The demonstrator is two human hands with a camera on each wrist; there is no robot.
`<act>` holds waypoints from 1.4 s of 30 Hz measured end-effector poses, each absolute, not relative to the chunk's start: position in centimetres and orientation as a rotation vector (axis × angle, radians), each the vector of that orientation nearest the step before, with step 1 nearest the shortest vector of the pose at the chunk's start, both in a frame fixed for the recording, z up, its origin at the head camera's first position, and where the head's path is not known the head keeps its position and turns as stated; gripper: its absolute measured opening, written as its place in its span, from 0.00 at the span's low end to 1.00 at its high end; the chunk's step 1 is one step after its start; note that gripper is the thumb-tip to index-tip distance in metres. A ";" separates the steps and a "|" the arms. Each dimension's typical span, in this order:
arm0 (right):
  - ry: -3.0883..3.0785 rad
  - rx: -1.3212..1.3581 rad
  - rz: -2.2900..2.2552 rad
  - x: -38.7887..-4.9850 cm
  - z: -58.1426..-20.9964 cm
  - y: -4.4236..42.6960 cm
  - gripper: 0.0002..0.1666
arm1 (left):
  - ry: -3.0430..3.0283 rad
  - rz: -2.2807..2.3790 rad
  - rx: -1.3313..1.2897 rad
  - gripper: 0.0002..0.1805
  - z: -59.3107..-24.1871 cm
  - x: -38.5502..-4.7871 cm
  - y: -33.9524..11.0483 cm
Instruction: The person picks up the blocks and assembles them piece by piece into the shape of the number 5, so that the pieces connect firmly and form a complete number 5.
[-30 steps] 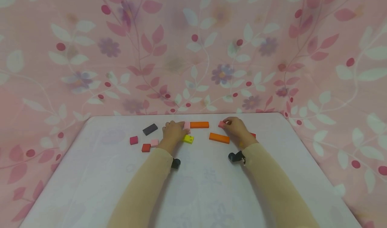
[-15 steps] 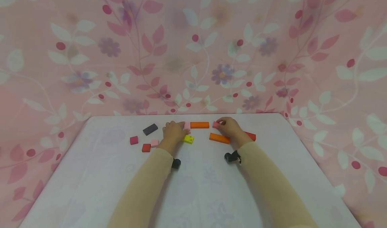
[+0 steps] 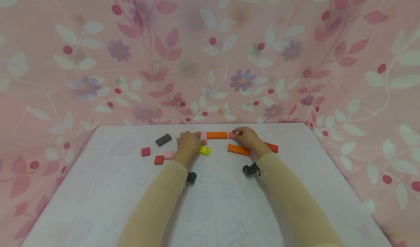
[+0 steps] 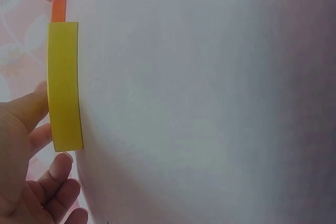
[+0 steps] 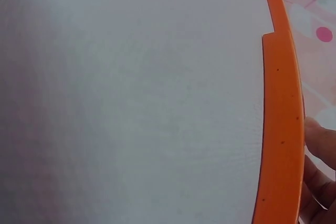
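Observation:
In the head view my left hand [image 3: 189, 144] holds a light pink block [image 3: 203, 136] between thumb and finger, at the left end of a long orange block [image 3: 217, 135]. My right hand [image 3: 247, 137] pinches a small pink block [image 3: 231, 135] close to that orange block's right end. A yellow block [image 3: 205, 151] lies just below the left thumb; it looks large in the left wrist view, hiding part of the left hand [image 4: 21, 150]. Another orange block [image 3: 238, 149] lies below the right hand and partly covers its fingers in the right wrist view.
A dark grey block [image 3: 163, 140], a magenta block [image 3: 146, 152], a red block [image 3: 159, 160] and a pale pink block [image 3: 168, 155] lie left of the left hand. Beside the right wrist is a longer red block [image 3: 271, 147]. A flowered cloth [image 3: 210, 75] hangs behind the white table [image 3: 213, 210].
My right hand has carried the small pink block leftward, to beside the far orange block's right end. My left hand has stayed in place.

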State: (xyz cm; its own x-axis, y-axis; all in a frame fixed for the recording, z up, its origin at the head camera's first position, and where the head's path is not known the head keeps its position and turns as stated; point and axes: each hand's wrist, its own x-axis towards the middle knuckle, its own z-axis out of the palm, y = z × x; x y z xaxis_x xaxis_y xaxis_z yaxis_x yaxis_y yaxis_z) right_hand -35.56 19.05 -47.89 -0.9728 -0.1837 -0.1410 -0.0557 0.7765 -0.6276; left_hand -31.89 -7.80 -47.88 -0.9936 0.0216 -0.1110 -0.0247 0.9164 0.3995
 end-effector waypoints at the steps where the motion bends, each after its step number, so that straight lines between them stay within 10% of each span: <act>1: 2.768 -0.187 -0.971 -35.6 -47.9 19.0 0.20 | 2.961 0.627 -0.003 0.33 -47.8 -31.8 -7.8; 42: 2.741 -0.212 -0.939 -36.2 -48.0 18.8 0.22 | 2.950 0.634 0.000 0.33 -47.7 -31.8 -7.8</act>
